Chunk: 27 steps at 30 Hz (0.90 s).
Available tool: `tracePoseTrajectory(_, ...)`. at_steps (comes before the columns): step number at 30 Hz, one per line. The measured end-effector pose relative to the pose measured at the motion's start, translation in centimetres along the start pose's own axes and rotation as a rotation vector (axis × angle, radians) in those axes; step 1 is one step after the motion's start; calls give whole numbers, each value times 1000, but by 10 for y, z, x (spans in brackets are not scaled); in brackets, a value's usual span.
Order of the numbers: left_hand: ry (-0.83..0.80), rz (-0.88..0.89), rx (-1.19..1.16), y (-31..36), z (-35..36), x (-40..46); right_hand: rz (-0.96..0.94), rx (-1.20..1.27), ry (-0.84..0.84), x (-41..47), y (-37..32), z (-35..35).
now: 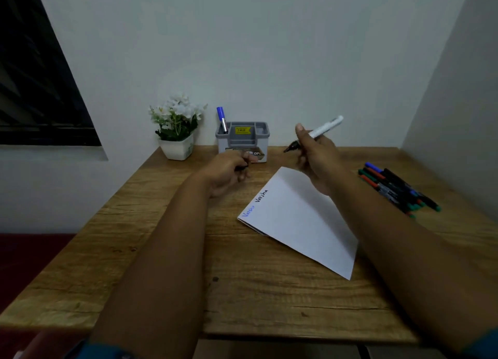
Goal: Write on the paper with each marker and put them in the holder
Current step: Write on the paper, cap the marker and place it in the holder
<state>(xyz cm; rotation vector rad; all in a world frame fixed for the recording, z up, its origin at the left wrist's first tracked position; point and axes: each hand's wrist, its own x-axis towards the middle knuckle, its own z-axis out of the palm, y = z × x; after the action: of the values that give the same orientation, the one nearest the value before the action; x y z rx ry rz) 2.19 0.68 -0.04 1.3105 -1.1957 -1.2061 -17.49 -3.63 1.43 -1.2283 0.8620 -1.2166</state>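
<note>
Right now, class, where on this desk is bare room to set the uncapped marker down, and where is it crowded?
Free: the wide near strip of wooden desk below the paper, and the left side below the flower pot. Crowded: the right edge, with the pile of markers, and the back, around the grey holder, where the left hand and right hand hover.

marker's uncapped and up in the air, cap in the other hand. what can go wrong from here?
1. The right hand holds the black marker with its bare tip over the paper; a dip could leave a stray mark.
2. The left hand seems to pinch the cap; recapping in mid-air could ink the fingers.
3. Going into the holder uncapped, it would dry out.
</note>
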Motion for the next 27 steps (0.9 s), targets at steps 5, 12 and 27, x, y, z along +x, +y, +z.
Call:
tracePoseTrajectory(5,-88,84,-323,-2,3,-3,141,315,-21,-12,0,4)
tracePoseTrajectory(12,13,213,-465,2,22,-3,-63,135,-34,-20,2,8)
tracePoseTrajectory(27,7,301,-307,0,36,-4,-116,116,-144,-25,13,12)
